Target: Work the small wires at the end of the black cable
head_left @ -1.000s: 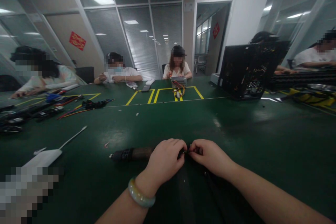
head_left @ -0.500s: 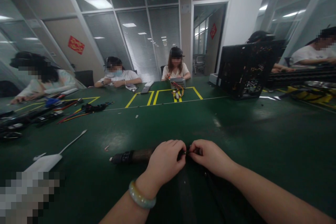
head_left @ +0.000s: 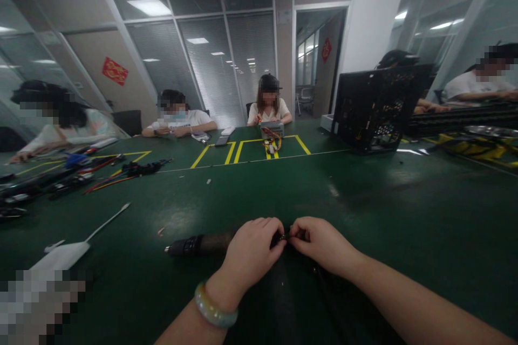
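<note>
One smooth, mottled bracelet (head_left: 216, 310) is ringing the wrist of the left hand (head_left: 256, 245), whose fingers are curling inward while thumb and forefinger are pinching a small dark piece (head_left: 281, 237). Just beside it, the right hand (head_left: 321, 240) is closing its thumb and fingertips on the other end of that piece. It is sitting between the two sets of fingertips and glinting slightly, its exact shape being too small to tell. Compared with half a second ago, the scene is appearing slightly farther left and lower, while both hands are keeping nearly the same pose. A dark cylindrical tool (head_left: 210, 245), ridged at the collar and metal-tipped, is lying partly behind the left hand. Farther across the glossy green table (head_left: 243, 194), thin coloured wires (head_left: 140, 168) are sprawling, and a perforated black case (head_left: 380, 110) is standing. Beyond, co-workers (head_left: 269, 108) are sitting before glass panels (head_left: 251, 38).
</note>
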`<state>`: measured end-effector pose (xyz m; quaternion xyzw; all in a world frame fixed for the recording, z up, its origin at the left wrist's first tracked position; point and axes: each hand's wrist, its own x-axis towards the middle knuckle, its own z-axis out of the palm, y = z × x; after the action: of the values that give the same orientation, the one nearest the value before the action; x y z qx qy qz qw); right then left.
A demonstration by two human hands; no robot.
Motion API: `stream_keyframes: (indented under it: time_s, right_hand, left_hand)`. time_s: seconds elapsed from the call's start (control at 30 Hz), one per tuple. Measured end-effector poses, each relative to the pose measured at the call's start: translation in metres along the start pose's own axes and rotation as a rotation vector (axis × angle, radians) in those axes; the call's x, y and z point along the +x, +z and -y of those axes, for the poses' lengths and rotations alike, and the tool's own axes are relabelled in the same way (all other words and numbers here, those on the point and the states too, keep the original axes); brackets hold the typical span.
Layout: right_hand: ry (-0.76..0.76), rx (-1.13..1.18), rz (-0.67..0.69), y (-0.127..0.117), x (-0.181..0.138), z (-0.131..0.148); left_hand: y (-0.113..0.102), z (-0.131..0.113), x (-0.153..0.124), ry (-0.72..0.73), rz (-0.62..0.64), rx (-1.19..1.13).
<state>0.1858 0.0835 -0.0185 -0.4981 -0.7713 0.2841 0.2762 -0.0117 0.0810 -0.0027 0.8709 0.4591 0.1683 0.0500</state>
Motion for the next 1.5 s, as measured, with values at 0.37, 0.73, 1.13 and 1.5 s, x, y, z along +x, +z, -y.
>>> stream_keyframes:
  time_s: [0.37, 0.73, 1.13, 1.5]
  right_hand:
    - [-0.003, 0.010, -0.010, 0.0008, -0.0004, -0.0013]
    - [-0.001, -0.016, -0.024, 0.0004, -0.0008, -0.0003]
    - [-0.019, -0.053, 0.022, -0.0028, -0.0019, 0.0045]
    - [-0.008, -0.034, 0.085, -0.0065, -0.0042, 0.0019]
  left_hand:
    - [-0.0023, -0.0013, 0.0008, -0.006, -0.012, -0.035]
    - [0.0034, 0.0022, -0.0004, -0.011, -0.040, -0.063]
    - [0.0025, 0.0019, 0.0004, 0.030, -0.010, -0.069]
    - [0.0025, 0.0032, 0.0006, 0.015, -0.022, -0.075]
